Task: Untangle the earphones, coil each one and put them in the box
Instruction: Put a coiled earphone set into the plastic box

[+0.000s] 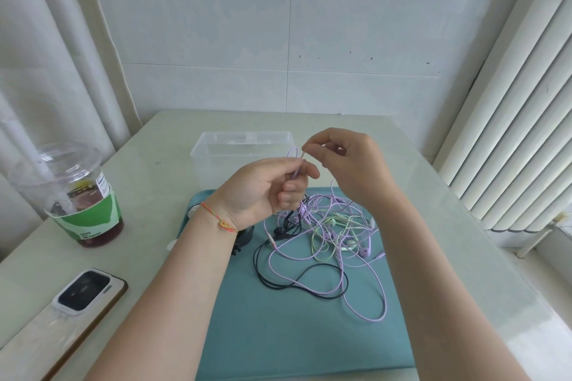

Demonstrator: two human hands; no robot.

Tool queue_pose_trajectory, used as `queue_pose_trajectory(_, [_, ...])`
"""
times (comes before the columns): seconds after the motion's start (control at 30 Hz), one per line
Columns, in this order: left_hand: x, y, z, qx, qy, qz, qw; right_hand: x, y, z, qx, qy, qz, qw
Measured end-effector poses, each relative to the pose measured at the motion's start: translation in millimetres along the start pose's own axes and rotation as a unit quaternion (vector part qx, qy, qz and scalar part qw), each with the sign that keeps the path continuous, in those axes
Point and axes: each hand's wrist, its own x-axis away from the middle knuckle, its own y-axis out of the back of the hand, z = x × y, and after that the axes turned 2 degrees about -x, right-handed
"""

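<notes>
At your far left a lidded plastic cup (pixel 81 195) with a green sleeve and dark drink stands on the pale surface (pixel 448 195), and nearer you a phone (pixel 85 297) lies face down at an angle.

Your left hand (pixel 266 189), a braided bracelet (pixel 221 221) at its wrist, is raised above the teal mat (pixel 294 337), its fingers curled in and pinching a purple cable (pixel 365 297) between thumb and fingertips. The cable stands nearly upright out of that grip and bends into a small loop at the top.

Behind your hands sits the clear box (pixel 216 153), open side up, just past the mat's far edge.

Your right hand (pixel 349 161) hovers slightly higher, thumb and forefinger closed on the same purple cable just beside the loop, the other fingers loosely curled.

Below both hands the strand drops into the tangled earphones (pixel 325 235) on the mat: purple, pale green and black cords knotted together, with buds showing among them. Long purple and black loops trail out of the knot toward you, spreading right.
</notes>
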Motion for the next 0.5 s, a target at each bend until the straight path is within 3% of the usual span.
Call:
queue_pose_trajectory(0.1, [-2.5,-1.6,-1.2,0.138,-0.057,0.022,0.989,0.2,-3.3,-5.4,0.044,-0.019,0.054,0.997])
queue_pose_trajectory(0.2, [-5.7,-3.2,-5.2,0.269,-0.112,-0.016,0.957,3.4,-8.6,-5.7,0.102,-0.033,0.138,0.985])
queue_pose_trajectory(0.33, [-6.7,2.3,-3.2,0.253,-0.156,-0.113,0.948,5.1,-12.4,-2.3,0.122,-0.031,0.173,0.977])
queue_pose_trajectory(0.5, [-10.0,7.7,2.2,0.211,-0.196,-0.17,0.942,9.2,-10.3,1.8,0.145,-0.056,0.249,0.956])
